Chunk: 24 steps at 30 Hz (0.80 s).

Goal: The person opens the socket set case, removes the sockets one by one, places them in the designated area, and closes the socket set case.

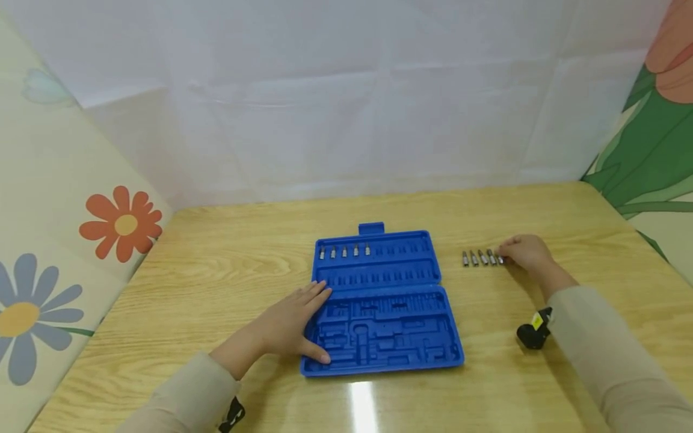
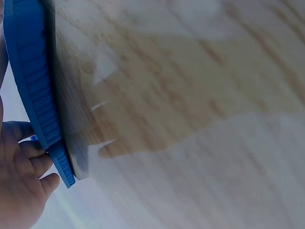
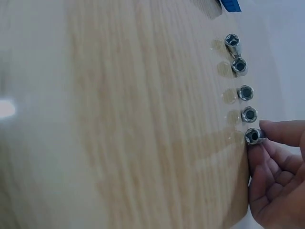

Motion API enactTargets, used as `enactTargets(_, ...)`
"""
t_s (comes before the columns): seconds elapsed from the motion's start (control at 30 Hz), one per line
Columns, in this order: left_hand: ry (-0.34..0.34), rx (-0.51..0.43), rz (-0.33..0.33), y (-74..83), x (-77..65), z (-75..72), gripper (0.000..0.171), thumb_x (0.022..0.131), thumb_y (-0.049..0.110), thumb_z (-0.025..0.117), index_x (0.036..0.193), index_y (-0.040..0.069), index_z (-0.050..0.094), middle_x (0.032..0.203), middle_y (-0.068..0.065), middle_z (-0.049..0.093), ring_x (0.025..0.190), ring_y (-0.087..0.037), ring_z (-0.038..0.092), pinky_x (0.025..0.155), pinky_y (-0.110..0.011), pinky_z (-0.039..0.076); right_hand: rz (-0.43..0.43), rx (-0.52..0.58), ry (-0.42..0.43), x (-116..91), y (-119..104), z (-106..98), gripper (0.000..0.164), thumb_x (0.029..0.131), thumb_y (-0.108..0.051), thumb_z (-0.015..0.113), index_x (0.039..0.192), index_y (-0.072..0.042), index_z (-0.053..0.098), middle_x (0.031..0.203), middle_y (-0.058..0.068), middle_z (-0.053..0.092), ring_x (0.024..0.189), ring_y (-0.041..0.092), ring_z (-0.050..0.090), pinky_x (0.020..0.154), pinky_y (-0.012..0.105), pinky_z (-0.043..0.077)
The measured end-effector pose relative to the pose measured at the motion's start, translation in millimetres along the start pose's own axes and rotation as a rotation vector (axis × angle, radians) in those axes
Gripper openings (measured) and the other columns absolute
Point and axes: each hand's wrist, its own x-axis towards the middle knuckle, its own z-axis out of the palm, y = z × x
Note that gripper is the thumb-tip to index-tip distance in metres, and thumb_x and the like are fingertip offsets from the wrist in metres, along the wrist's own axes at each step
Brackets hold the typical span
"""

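Observation:
A blue plastic tool case (image 1: pixel 403 356) lies unfolded on the table, with several silver bit sockets (image 1: pixel 344 252) slotted along the left of its upper row. My left hand (image 1: pixel 289 322) rests on the case's left edge, fingers extended and thumb over the lower corner; the left wrist view shows that hand (image 2: pixel 24 171) against the case's side (image 2: pixel 33 81). To the right of the case, a row of loose bit sockets (image 1: pixel 474 258) lies on the wood. At its right end, my right hand (image 1: pixel 527 255) pinches the last bit socket (image 3: pixel 254 136) between thumb and fingers.
The wood-grain table (image 1: pixel 227 252) carries the case and the loose row. A white sheet (image 1: pixel 346 120) hangs behind it, and flower-patterned panels (image 1: pixel 43 180) stand at the sides. A black wrist camera (image 1: pixel 533 334) sits under the right sleeve.

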Motion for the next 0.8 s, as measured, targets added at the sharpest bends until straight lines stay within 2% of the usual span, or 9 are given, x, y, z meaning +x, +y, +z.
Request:
enactTargets(0.33,-0.011,-0.011,-0.011,0.6,0.8,0.0,0.112,0.057,0.072,0.054,0.136,0.001,0.020,0.141,-0.016,0.013,0.128,-0.031,0.009,0.101,-0.043,0.015,0.028,-0.024,0.036,-0.7,0.0,4.5,0.030,0.080,-0.015,0.056,0.095,0.011,0.056,0.084,0.013,0.057,0.079,0.025,0.048,0.060,0.025,0.037)
enactTargets(0.57,-0.009,-0.025,-0.006,0.7,0.4,1.0,0.113,0.056,0.072,0.054,0.136,0.000,0.020,0.141,-0.017,0.013,0.128,-0.032,0.009,0.101,-0.044,0.015,0.040,-0.007,0.043,-0.9,1.0,5.1,0.033,0.082,-0.016,0.054,0.101,0.011,0.055,0.094,0.019,0.056,0.085,0.027,0.048,0.069,0.031,0.041)
enactTargets(0.8,-0.010,-0.031,-0.014,1.6,0.3,0.9,0.112,0.058,0.071,0.055,0.137,0.000,0.018,0.141,-0.017,0.012,0.128,-0.031,0.008,0.101,-0.043,0.015,0.039,0.058,0.065,2.0,5.0,5.2,0.034,0.081,-0.014,0.054,0.102,0.013,0.055,0.087,0.014,0.059,0.073,0.017,0.051,0.054,0.015,0.038)
